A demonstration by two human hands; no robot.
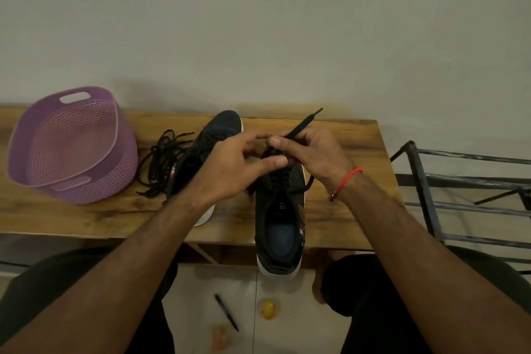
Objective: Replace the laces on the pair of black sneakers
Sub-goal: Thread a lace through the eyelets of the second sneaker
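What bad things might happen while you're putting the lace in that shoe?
The near sneaker has its heel hanging over the edge of the table, so a tug on the lace pinched in the right hand might pull it off. The loose laces beside the other sneaker look tangled and might knot up.

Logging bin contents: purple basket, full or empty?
Empty. The purple basket sits tilted toward the camera, its bare inside showing; the loose black laces lie beside it.

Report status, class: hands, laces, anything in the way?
Right hand pinching lace above near sneaker. Left hand open, steadying. Loose laces beside basket. Nothing blocking.
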